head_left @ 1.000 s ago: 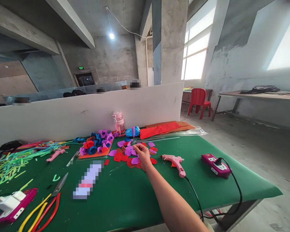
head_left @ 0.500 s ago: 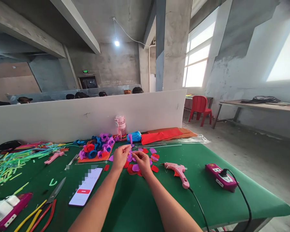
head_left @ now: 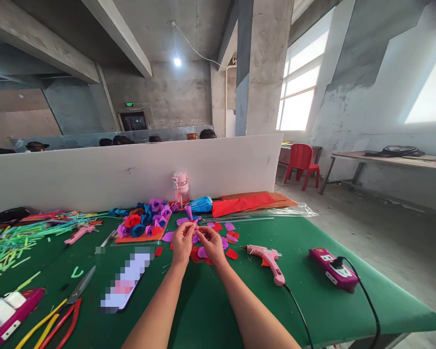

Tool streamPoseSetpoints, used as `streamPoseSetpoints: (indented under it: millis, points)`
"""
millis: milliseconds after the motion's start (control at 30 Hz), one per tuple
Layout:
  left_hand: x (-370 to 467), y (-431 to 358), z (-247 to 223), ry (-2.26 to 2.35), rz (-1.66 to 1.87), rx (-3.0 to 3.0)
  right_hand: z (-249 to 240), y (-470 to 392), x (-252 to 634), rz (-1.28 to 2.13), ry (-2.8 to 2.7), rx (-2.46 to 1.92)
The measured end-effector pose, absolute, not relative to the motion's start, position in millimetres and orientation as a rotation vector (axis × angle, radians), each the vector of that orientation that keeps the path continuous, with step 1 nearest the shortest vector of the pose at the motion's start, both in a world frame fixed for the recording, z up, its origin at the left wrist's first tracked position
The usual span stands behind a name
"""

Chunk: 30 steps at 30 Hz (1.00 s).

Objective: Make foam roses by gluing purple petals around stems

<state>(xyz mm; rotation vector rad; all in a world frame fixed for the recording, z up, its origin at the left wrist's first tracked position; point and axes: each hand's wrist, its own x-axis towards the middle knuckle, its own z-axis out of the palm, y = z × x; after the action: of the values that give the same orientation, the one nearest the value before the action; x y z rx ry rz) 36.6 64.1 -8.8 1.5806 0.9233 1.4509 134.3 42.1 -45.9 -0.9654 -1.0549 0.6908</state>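
Observation:
A narrow purple piece [head_left: 189,212], which looks like a rolled paper flower bud, sticks up above my fingertips. My left hand [head_left: 182,243] pinches it near its lower end. My right hand [head_left: 211,245] is closed as well, its fingertips meeting the left ones at the bud's base; the exact grip there is hidden. Loose purple petals [head_left: 202,252] and red petals [head_left: 232,254] lie on the green table around and beneath both hands. To the left, finished-looking purple flowers [head_left: 164,212] and blue and red ones are heaped on an orange sheet [head_left: 140,239].
A pink glue gun [head_left: 267,257] lies to the right, near a purple power strip [head_left: 334,269]. Left are a phone [head_left: 129,281], pliers-like shears [head_left: 72,301], another pink glue gun [head_left: 80,234] and green strips [head_left: 10,249]. A pink bottle [head_left: 181,186] stands before a white partition [head_left: 225,162].
My left hand has turned and drawn in toward the right one. The purple bud has shifted left and down slightly, and both hands now meet at its base.

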Motion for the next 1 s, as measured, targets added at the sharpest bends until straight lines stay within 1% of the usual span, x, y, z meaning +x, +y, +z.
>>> streamPoseSetpoints:
  millis: [100, 300, 633, 867, 933, 1000]
  points:
    - [35, 61, -14, 0.898, 1.474, 1.464, -48, 42, 138, 0.597, -1.006, -1.031]
    - [39, 55, -26, 0.762, 1.338, 1.388, -58, 46, 148, 0.452, -0.947, -1.115]
    - [42, 55, -32, 0.633, 1.204, 1.167, -37, 33, 145, 0.585, -1.121, -1.002]
    - [47, 53, -33, 0.598, 1.145, 1.171, -33, 29, 139, 0.468, -1.084, -1.089]
    - [48, 52, -32, 0.595, 1.132, 1.186, -31, 28, 138, 0.508, -1.05, -1.07]
    - [48, 52, -31, 0.585, 1.115, 1.185, -29, 27, 137, 0.622, -1.014, -1.012]
